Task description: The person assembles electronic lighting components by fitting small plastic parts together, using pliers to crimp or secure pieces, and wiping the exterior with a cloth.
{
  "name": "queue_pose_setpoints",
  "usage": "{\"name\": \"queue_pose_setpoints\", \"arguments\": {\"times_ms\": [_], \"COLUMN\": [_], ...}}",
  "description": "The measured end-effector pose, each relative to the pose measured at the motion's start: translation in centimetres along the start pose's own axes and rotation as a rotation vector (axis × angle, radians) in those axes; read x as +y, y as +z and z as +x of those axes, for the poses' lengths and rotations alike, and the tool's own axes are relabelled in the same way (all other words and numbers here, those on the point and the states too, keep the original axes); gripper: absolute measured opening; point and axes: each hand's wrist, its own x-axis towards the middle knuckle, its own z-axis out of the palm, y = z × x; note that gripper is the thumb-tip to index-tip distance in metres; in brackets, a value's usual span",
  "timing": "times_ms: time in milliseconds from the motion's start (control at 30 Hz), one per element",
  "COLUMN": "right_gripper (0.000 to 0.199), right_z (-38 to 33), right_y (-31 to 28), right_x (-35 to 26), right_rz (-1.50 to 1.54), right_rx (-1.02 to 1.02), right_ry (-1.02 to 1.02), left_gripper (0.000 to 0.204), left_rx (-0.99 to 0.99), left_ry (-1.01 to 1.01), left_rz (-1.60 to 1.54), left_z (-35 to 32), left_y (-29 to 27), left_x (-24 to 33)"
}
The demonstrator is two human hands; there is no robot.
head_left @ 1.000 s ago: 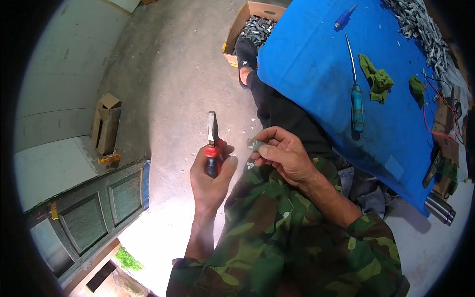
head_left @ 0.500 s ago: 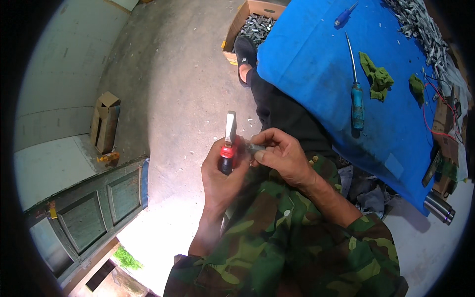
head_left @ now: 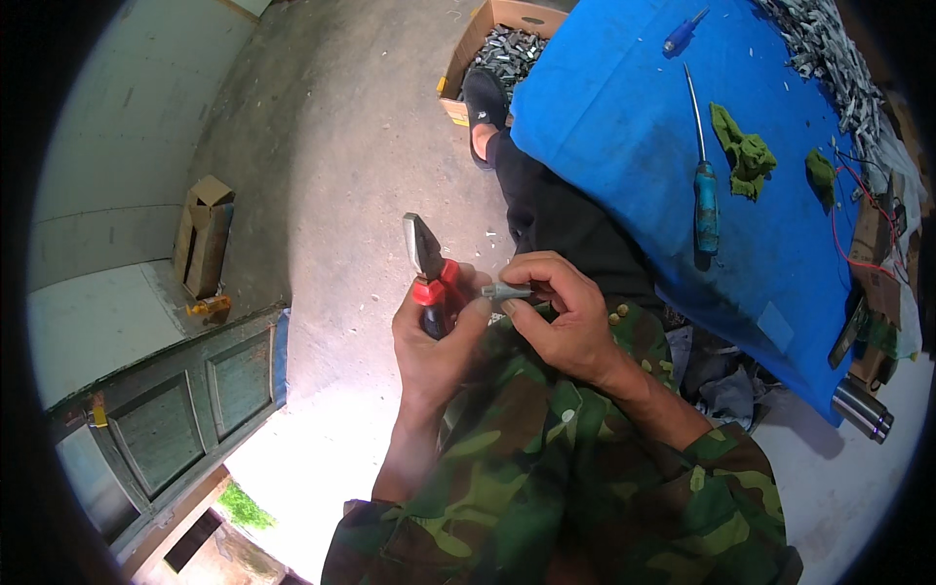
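We find the left hand (head_left: 427,359) clamped round pliers (head_left: 423,250), the right hand (head_left: 567,317) pinching a metal piece (head_left: 508,291) (beyond the tabletop (head_left: 614,107) edge): aligning, we judge; next calls for steadiness.

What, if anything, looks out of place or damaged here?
Nothing major. Pale specks lie scattered on the floor, looking like debris, and the blue cover has dark patches, perhaps stains. The pliers in the left hand and the metal part in the right hand show no evident damage.

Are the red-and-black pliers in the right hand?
No: the left hand grips the red-and-black pliers, while the right hand holds a small gray cylindrical piece.
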Motion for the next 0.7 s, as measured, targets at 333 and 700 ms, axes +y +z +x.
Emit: {"name": "queue_pose_setpoints", "arguments": {"times_ms": [333,700], "right_gripper": [0.032,0.031], "right_z": [0.0,-0.5], "right_y": [-0.3,-0.1], "right_x": [-0.4,-0.2], "right_rz": [-0.178,-0.086], "right_rx": [-0.006,-0.055], "right_ry": [-0.212,-0.045], "left_gripper": [0.042,0.044], "left_rx": [0.009,-0.023], "left_ry": [-0.041,0.0], "left_rz": [-0.173,-0.178], "left_z": [-0.1,-0.3], "left_y": [-0.1,-0.6], "left_x": [-0.9,-0.8]}}
